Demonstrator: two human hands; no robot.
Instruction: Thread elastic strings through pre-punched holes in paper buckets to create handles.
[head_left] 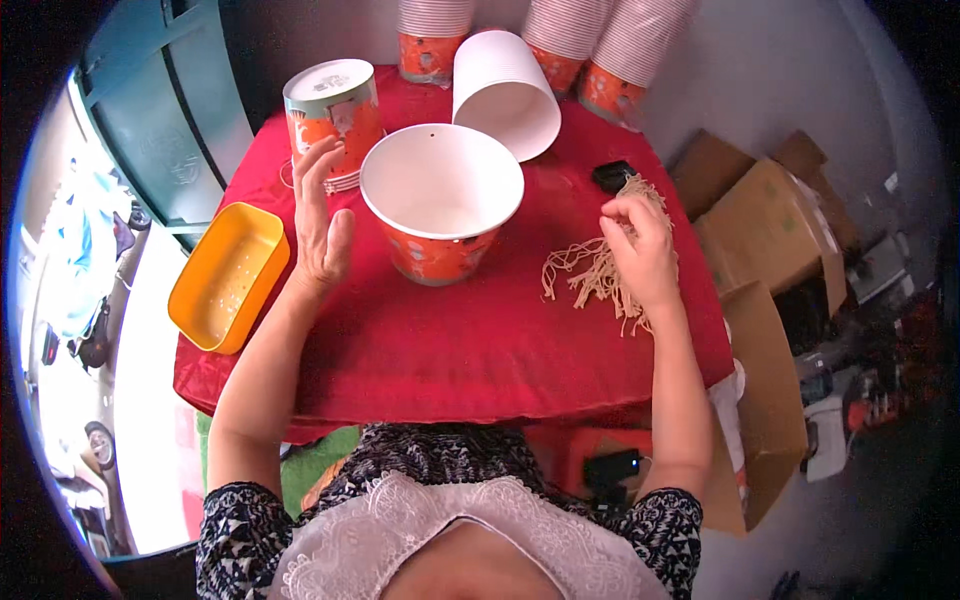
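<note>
Unclasped left hand (323, 225) flanks the orange-printed bucket (441, 248); right hand (642, 252) partly covers cords (601, 276), its grip unclear.

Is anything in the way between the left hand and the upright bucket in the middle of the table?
Nothing visible stands between the left hand and the upright bucket; red tablecloth shows in the gap. The upside-down bucket is farther back, and the yellow tray lies to the hand's left.

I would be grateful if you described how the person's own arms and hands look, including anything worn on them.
The left hand and right hand are bare, without gloves; no bracelet or watch shows on either wrist. The forearms are uncovered below short black sleeves with a whitish pattern.
</note>
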